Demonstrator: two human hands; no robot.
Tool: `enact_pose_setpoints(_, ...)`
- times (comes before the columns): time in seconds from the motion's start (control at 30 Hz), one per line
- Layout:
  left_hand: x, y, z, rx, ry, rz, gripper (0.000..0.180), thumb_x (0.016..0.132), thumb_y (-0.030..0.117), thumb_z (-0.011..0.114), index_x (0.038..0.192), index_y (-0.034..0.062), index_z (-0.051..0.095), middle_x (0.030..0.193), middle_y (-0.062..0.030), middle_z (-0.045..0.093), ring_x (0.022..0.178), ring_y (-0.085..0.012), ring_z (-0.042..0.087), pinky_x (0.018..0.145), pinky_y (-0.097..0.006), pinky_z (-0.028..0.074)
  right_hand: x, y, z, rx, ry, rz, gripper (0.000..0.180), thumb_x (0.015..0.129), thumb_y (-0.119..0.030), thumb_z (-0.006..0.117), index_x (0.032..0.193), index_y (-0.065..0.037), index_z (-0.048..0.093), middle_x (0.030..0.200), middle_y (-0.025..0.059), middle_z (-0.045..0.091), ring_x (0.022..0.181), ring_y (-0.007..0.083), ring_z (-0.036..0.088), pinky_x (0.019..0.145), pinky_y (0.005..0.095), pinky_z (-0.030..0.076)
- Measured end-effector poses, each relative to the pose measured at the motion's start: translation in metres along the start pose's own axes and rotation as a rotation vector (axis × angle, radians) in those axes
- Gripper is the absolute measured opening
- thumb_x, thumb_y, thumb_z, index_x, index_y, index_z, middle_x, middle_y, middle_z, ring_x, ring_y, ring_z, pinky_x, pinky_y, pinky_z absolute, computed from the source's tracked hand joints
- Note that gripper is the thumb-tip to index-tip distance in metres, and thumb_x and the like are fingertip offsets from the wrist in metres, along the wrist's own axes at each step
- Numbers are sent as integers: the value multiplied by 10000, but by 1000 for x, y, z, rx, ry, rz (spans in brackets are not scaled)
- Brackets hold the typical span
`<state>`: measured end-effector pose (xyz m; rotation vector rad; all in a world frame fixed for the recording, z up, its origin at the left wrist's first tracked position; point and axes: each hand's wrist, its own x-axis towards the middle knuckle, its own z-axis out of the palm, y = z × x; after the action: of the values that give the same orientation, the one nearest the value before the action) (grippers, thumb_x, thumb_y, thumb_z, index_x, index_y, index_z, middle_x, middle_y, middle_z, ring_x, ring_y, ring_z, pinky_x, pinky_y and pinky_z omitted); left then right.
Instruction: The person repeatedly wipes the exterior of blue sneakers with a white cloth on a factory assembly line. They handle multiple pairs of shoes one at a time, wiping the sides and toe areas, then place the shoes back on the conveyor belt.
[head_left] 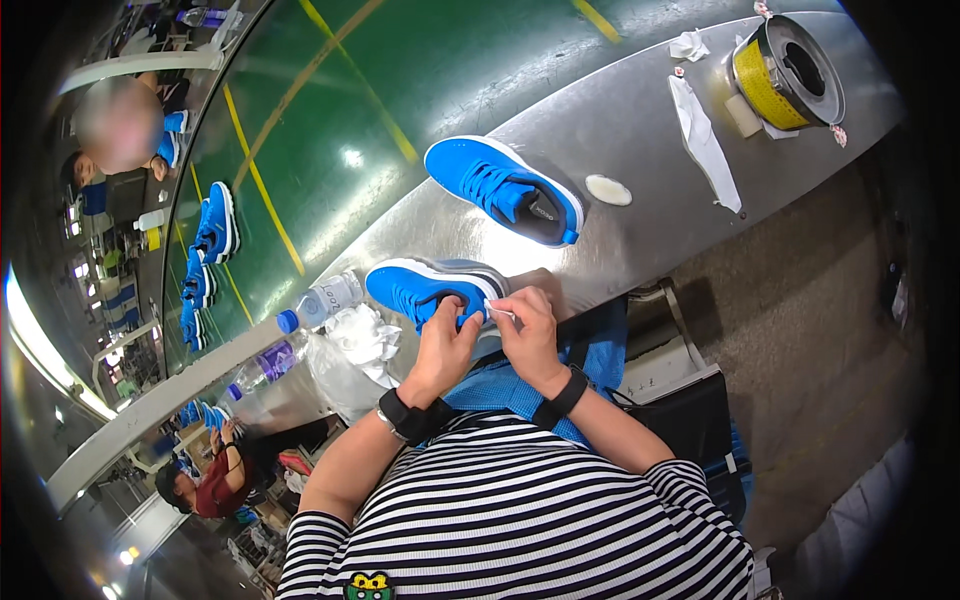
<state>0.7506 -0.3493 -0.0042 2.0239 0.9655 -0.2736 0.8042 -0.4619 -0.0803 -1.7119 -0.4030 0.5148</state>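
A blue sneaker (400,287) with a white sole lies on its side or tilted on the metal ledge in front of me. My left hand (445,345) grips it at the heel opening, thumb and fingers closed on the collar. Close beside, my right hand (530,330) pinches a small piece of white cloth or tissue (497,309) against the sneaker's heel. Farther off, a second blue sneaker (490,190) stands with its heel toward me. An oval white patch or pad (608,190) is just right of it.
A round metal can with a yellow label (765,85) and a white strip (702,140) lie at the far right. Bottles (335,298) and crumpled white tissue (362,340) sit to the left. More blue sneakers (215,225) rest on the green belt (330,130). Other people work at left.
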Motion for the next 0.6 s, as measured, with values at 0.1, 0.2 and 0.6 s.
enact_pose_setpoints(0.1, 1, 7, -3, -1, -39, -36, 281, 845, 197, 580, 964, -47, 506, 704, -123, 511, 622, -171, 481, 559, -314, 401, 16, 5, 6, -31, 32, -60, 72, 730, -50, 618, 791, -83, 639, 776, 52, 533, 787, 247, 501, 703, 362, 354)
enact_pose_setpoints(0.2, 2, 4, -3, 22, -61, -85, 279, 844, 189, 581, 962, -51, 505, 715, -111, 513, 641, -158, 476, 574, -306, 402, 23, 2, 7, -56, -11, -47, 78, 729, -44, 622, 797, -76, 642, 776, 57, 534, 786, 245, 505, 718, 353, 362)
enact_pose_setpoints(0.6, 2, 5, -6, -44, -81, -91, 255, 851, 181, 575, 943, -44, 498, 712, -83, 479, 639, -135, 435, 568, -281, 384, 11, -5, -5, 188, -5, 209, 93, 731, -82, 664, 822, -66, 673, 749, 71, 576, 763, 239, 548, 699, 323, 410)
